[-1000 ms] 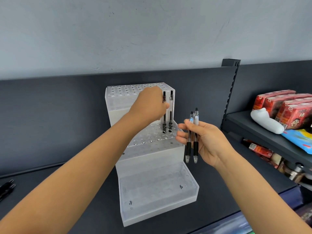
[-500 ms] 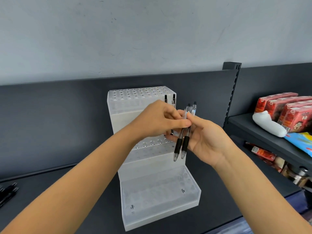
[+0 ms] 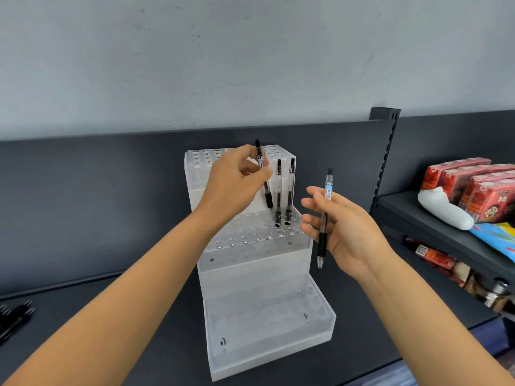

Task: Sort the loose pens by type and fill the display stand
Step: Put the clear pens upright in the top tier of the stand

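A clear acrylic stepped display stand [image 3: 250, 277] with rows of holes sits on the dark shelf. Two clear pens with black grips [image 3: 284, 190] stand upright in holes at the right end of its middle step. My left hand [image 3: 237, 182] pinches a third pen of the same kind [image 3: 263, 176], tilted, its tip just above the middle step left of those two. My right hand [image 3: 345, 229] holds one more clear pen [image 3: 324, 218] upright, to the right of the stand.
Loose black pens [image 3: 14, 316] lie blurred at the far left of the shelf. On the right, a lower shelf [image 3: 434, 229] carries red packets [image 3: 473, 188], a white bundle [image 3: 443, 210] and a colourful package. A slotted upright post [image 3: 386, 151] stands behind.
My left hand took one of the two pens from my right hand and carried it up and left over the middle step. My right hand drew back right with one pen.
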A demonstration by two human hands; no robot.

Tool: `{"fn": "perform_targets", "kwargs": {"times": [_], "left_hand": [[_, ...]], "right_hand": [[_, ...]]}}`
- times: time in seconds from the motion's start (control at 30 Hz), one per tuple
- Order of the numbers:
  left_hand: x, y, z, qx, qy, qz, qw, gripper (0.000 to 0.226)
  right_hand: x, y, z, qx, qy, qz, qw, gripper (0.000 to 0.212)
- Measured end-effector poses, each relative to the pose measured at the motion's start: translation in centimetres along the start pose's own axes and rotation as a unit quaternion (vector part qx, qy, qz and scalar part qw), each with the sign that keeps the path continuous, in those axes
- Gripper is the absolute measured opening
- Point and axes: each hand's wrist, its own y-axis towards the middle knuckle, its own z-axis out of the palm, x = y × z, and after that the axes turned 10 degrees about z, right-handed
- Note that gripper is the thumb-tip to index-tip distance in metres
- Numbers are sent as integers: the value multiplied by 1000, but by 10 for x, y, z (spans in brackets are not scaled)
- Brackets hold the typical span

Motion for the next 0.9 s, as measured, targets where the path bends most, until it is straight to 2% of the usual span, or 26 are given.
{"fn": "perform_targets", "kwargs": {"times": [0.2, 0.4, 0.7, 0.9], "left_hand": [[7, 4, 2, 29, 16, 13, 999, 11], [12, 3, 8, 107, 187, 70, 974, 12], [5, 0, 10, 143, 226, -8, 963, 26], [10, 0, 9, 166, 246, -14, 955, 32]], "right_hand": [[0, 0, -4, -8, 4, -3, 1000, 18], [-2, 2, -4, -13, 6, -1, 1000, 19], [-5, 2, -5, -15, 4, 4, 1000, 18], [-6, 2, -1, -24, -27, 12, 999, 22]]}}
